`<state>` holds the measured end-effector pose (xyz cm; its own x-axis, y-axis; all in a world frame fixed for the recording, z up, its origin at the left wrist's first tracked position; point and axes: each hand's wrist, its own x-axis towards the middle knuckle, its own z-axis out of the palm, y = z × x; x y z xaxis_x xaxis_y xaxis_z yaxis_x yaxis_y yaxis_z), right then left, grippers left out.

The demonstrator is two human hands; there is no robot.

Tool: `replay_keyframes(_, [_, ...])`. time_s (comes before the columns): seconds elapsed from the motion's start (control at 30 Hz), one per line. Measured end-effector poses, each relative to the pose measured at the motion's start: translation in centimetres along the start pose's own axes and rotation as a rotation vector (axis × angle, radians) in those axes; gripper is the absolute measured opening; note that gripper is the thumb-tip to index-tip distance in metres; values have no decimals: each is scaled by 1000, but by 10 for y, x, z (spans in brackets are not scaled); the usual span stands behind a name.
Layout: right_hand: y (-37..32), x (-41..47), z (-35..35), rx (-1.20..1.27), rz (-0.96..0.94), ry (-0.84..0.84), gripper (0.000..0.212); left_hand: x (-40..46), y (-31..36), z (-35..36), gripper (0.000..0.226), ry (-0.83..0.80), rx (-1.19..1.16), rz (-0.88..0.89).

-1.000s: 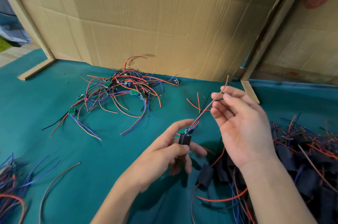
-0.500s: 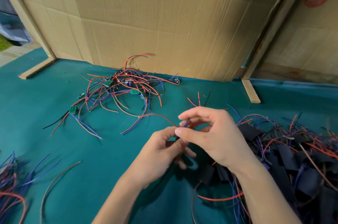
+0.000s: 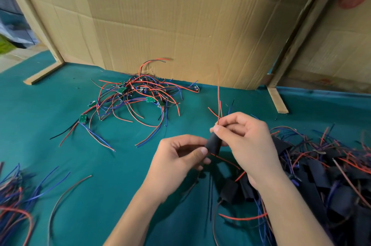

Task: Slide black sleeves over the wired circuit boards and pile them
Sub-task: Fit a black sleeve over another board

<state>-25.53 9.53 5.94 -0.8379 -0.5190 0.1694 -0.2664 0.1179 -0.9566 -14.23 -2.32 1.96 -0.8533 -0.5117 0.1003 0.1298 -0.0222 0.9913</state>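
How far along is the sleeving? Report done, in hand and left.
Done: a heap of sleeved boards lies to the right. In hand: the left hand and right hand hold a black sleeve, red wires sticking out. Left: a tangle of bare green boards near the cardboard.

A black sleeve (image 3: 213, 143) sits in mid-scene, a short matte tube tilted with its upper end leaning right; red wires (image 3: 218, 105) rise from its top and another red wire trails from its lower end toward the right. Whether a board is inside cannot be told. At the far centre-left, a loose heap of unsleeved circuit boards (image 3: 136, 97) lies on the green cloth: small green boards with red, blue and black leads splaying outward, one board (image 3: 83, 118) lying apart at the heap's near-left edge. On the near right, a pile of sleeved boards (image 3: 313, 173) spreads out, black tubes overlapping among tangled red and blue wires
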Motion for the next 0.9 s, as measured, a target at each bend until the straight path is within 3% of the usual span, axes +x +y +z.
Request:
replay_keyframes(0.13, [-1, 2, -2, 226, 129, -22, 18, 1, 3, -3, 12, -5, -132, -66])
replay_keyframes(0.3, [0, 3, -6, 280, 182, -66, 18, 0, 3, 0, 8, 13, -215, -136])
replay_keyframes(0.4, [3, 6, -9, -28, 78, -52, 18, 3, -1, 2, 9, 120, 31, -52])
replay_keyframes(0.5, [7, 5, -7, -320, 24, -69, 21, 3, -7, 5, 15, 240, 446, 103])
replay_keyframes(0.63, [7, 10, 0, -682, 8, -228, 39, 3, -14, 7, 24, 161, 847, 229])
replay_keyframes(0.77, [-8, 30, 14, -808, 10, -316, 24, 5, -11, 7, 28, 98, 842, 214])
replay_keyframes(0.9, [-21, 39, 11, -936, 78, -378, 16, 1, -4, 5, 28, 23, 660, 128])
